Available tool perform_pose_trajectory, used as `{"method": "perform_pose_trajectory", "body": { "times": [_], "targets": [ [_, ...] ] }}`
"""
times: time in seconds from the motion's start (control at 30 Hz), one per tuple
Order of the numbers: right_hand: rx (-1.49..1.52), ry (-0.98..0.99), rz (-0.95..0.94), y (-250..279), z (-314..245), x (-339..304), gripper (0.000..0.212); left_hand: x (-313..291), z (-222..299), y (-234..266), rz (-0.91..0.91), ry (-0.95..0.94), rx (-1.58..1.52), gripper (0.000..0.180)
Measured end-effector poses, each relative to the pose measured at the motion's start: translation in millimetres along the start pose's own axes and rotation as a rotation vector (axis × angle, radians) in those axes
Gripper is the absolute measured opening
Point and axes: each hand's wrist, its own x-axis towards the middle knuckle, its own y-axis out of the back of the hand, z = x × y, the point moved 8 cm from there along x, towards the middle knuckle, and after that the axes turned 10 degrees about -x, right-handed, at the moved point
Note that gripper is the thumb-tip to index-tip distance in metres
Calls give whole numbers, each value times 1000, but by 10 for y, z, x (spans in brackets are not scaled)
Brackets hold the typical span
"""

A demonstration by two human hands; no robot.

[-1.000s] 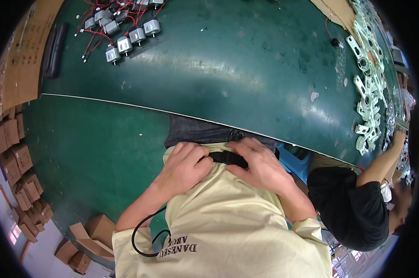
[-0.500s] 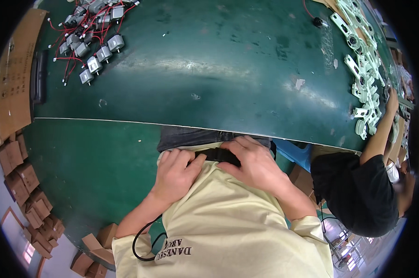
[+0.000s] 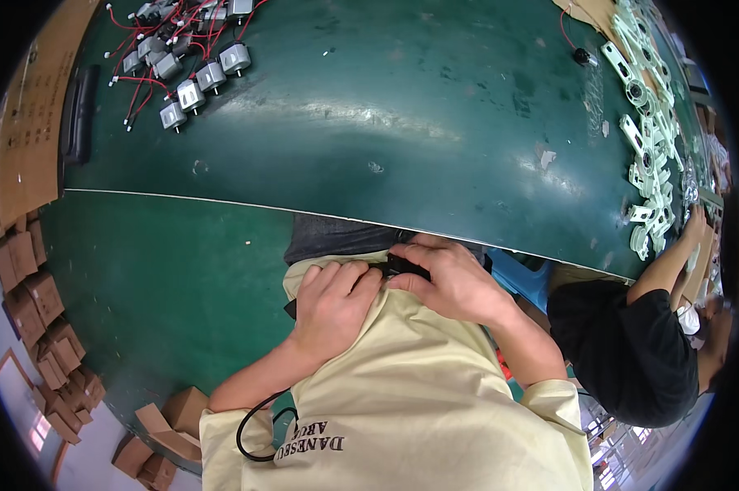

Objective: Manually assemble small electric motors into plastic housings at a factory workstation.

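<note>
At my waist, over the hem of a pale yellow shirt (image 3: 418, 360), runs a black strap (image 3: 402, 266) with what looks like a buckle part. My right hand (image 3: 459, 282) grips it, thumb below and fingers curled over the top. Closed beside it, my left hand (image 3: 336, 307) has its fingers folded onto the strap's other side, and a short black end shows past its outer edge. The fingers hide most of the strap between the hands. Dark trousers (image 3: 336, 237) show just above, under the table edge.
On the green table (image 3: 345, 98) lie several small motors (image 3: 191, 96) with red wires, far left. Pale green plastic parts (image 3: 647, 155) line the right side, near a co-worker in a black shirt (image 3: 623, 344). Cardboard boxes (image 3: 46, 299) stand at left; a blue stool (image 3: 521, 278) is right of me.
My left hand has shifted right, closer to my right hand, covering more of the strap. The whole view has turned slightly. The co-worker's arm has moved a little.
</note>
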Motion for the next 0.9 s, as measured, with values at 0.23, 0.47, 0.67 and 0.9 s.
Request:
{"method": "perform_pose_trajectory", "body": {
  "times": [0.23,0.47,0.67,0.9],
  "targets": [
    [28,-15,-17,-42,71,7,45,-12,23,-29,-21,14,-20,19],
    [94,-73,-77,-39,100,8,44,-31,-21,-75,-40,1,-54,18],
    [59,-6,-66,-38,71,-4,43,-20,28,-40,-67,-34,-35,18],
    [69,7,-121,-33,31,24,43,-14,12,-45,-148,-43,-74,13]
  ]
}}
